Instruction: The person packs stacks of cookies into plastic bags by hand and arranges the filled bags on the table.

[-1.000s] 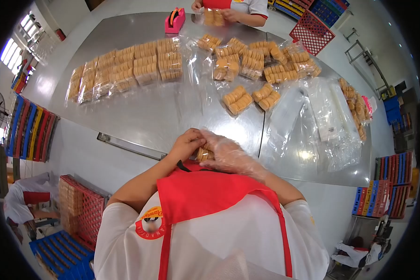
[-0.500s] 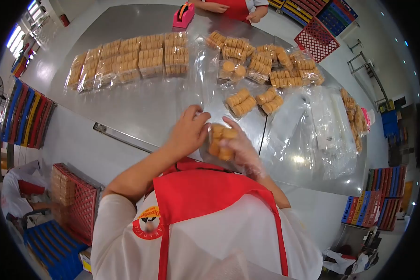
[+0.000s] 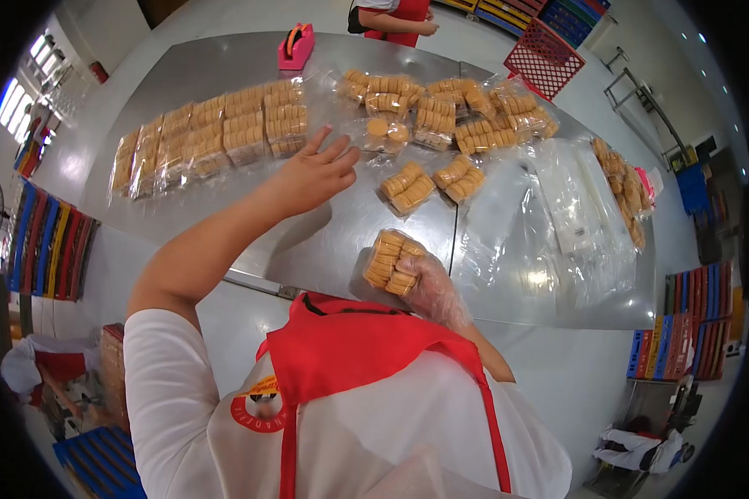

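Near the table's front edge, my right hand (image 3: pixel 431 289), in a clear plastic glove, grips a clear pack of round golden cookies (image 3: pixel 386 263) stacked in rows. My bare left hand (image 3: pixel 318 170) is stretched over the steel table (image 3: pixel 324 245), fingers spread and holding nothing. Its fingertips are close to clear plastic film (image 3: pixel 329 93), just right of the row of packed cookies (image 3: pixel 212 133). Whether they touch the film I cannot tell. Two smaller cookie packs (image 3: pixel 408 190) lie between my hands and a cluster of filled bags (image 3: pixel 435 121).
A pink tape dispenser (image 3: pixel 295 48) stands on the far edge. Flat clear bags (image 3: pixel 578 204) lie at the right, beside more bagged cookies (image 3: pixel 620 187). Across the table stands a person in a red apron (image 3: pixel 404 25). Stacked crates (image 3: pixel 46 241) flank both sides.
My left hand has left the cookie pack and moved forward and left, its fingers spreading. The right hand still holds the pack, now tilted upward. The camera view has shifted slightly.
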The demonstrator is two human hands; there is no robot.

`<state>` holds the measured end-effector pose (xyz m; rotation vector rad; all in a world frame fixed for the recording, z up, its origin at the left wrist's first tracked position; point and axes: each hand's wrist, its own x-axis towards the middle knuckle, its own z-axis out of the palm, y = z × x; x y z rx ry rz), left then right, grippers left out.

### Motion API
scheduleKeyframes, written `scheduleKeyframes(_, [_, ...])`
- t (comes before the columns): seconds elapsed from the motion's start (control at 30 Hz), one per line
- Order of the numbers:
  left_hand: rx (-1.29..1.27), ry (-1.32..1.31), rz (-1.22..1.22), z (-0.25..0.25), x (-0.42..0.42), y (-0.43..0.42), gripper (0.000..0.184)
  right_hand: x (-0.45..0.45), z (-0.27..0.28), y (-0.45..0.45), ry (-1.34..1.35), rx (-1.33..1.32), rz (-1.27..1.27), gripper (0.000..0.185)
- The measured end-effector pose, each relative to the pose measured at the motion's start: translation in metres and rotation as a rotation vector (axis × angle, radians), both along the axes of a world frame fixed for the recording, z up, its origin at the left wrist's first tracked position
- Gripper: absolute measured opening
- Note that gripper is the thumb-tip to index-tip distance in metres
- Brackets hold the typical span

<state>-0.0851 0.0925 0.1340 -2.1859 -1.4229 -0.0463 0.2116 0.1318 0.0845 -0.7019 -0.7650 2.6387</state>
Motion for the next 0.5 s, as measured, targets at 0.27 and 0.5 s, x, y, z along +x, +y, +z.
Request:
scheduleKeyframes(0.27, [0.090,0.044,0.075,0.014,-0.020,0.037,0.016,0.017,-0.011,0.005,0.041,-0.005,-0.016,0.071])
scheduleKeyframes(0.5, [0.002,0.208,0.118,0.029,-0.032,0.071,0.014,0.021,-0.060,0.028,0.245,-0.212,-0.025,0.066])
